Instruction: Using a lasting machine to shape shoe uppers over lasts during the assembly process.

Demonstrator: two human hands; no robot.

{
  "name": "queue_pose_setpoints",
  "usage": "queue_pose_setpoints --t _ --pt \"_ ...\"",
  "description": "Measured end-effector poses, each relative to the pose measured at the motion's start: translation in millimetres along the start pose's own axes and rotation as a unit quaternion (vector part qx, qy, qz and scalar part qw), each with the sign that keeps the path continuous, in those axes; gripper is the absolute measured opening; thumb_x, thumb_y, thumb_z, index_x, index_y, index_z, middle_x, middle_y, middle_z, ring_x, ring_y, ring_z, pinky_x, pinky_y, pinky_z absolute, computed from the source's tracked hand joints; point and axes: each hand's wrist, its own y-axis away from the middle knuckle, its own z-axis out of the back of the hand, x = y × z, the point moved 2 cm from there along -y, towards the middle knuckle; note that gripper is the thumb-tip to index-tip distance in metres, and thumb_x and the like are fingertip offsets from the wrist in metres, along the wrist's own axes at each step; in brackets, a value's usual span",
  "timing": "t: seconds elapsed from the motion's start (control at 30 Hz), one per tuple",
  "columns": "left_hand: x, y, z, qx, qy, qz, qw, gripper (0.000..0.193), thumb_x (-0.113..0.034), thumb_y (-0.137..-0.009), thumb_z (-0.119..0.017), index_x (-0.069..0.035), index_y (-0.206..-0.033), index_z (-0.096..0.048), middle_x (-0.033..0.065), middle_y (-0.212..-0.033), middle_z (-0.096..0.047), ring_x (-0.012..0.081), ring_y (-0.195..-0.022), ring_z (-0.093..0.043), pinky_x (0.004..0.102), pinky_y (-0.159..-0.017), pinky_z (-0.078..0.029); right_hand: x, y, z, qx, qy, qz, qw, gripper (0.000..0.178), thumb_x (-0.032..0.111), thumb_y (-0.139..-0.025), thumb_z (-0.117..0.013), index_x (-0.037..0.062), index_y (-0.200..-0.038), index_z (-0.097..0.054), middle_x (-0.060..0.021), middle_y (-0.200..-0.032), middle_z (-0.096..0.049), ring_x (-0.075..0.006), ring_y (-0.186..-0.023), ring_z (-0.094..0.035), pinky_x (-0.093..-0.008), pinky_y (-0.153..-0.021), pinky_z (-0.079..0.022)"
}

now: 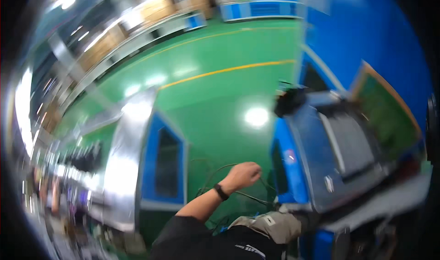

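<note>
My left hand (246, 174) is in the lower middle, with a dark band (221, 192) round its wrist and a black sleeve (185, 232) on the upper arm. Its fingers are curled into a loose fist, and no object shows in them. The hand hangs over the green floor (215, 136), touching nothing that I can see. Behind and below it a thin cable (250, 196) loops along the floor. Nearest on its right is a blue machine or bench (293, 168) with a dark flat top. My right hand is out of view.
A shiny metal-topped bench (126, 163) with a blue and dark side panel (166, 163) stands left. A green board with an orange edge (385, 108) leans at right, near a blue wall (366, 35). Yellow lines (229, 69) cross the floor. Boxes (158, 10) sit on far shelving. Much is blurred.
</note>
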Motion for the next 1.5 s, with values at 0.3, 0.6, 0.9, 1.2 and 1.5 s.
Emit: queue_pose_setpoints --t 0.3,0.6,0.9,1.2,1.5 --pt "-130.0 -118.1 -77.9 0.049 0.072 -0.163 0.983 0.039 -0.021 -0.088 -0.073 -0.002 -0.121 -0.064 0.0199 -0.121 -0.066 0.0399 -0.114 -0.061 0.0468 -0.098 -0.051 -62.7 -0.6 -15.9 -0.08 -0.008 -0.049 0.996 0.046 0.018 -0.091 -0.06 -0.0014 -0.133 -0.063 -0.0202 -0.154 -0.047 -0.0391 -0.142 -0.042 -0.0466 -0.119 -0.034" --pt "-188.7 -140.2 -173.0 -0.005 -0.07 -0.224 0.972 0.061 -0.041 -0.092 -0.064 -0.002 -0.139 -0.052 0.0272 -0.148 -0.047 0.046 -0.14 -0.04 0.0533 -0.118 -0.03 -83.9 9.3 -18.0 -0.147 -0.111 -0.07 0.98 0.039 0.018 -0.088 -0.065 -0.0011 -0.122 -0.069 -0.0191 -0.147 -0.054 -0.038 -0.135 -0.049 -0.0456 -0.115 -0.04" --pt "-180.5 -140.9 -178.2 -0.003 -0.079 -0.211 0.974 0.054 -0.043 -0.093 -0.061 -0.007 -0.134 -0.058 0.0259 -0.148 -0.048 0.0446 -0.141 -0.041 0.0536 -0.117 -0.03 -90.8 0.8 -23.0 -0.138 -0.121 -0.098 0.978 0.034 0.017 -0.088 -0.065 -0.001 -0.117 -0.071 -0.0184 -0.142 -0.058 -0.0407 -0.128 -0.053 -0.0502 -0.113 -0.04" --pt "-189.7 -145.7 -171.3 -0.001 -0.05 -0.192 0.98 0.053 -0.041 -0.093 -0.059 -0.008 -0.135 -0.062 0.0239 -0.15 -0.049 0.0426 -0.141 -0.042 0.0517 -0.118 -0.031 -85.9 -4.2 -16.7 -0.151 -0.099 -0.086 0.98 0.032 0.017 -0.087 -0.067 -0.0007 -0.113 -0.072 -0.0182 -0.14 -0.059 -0.0401 -0.125 -0.055 -0.0501 -0.111 -0.043" --pt "-176.6 -143.2 -173.9 -0.023 -0.032 -0.186 0.982 0.046 -0.038 -0.094 -0.06 -0.007 -0.128 -0.066 0.0249 -0.146 -0.053 0.0434 -0.138 -0.045 0.0518 -0.117 -0.033 -82.9 -4.7 -6.7 -0.124 -0.107 -0.098 0.981 0.029 0.017 -0.084 -0.065 0.0002 -0.108 -0.072 -0.0173 -0.129 -0.062 -0.0391 -0.116 -0.058 -0.0517 -0.104 -0.047"
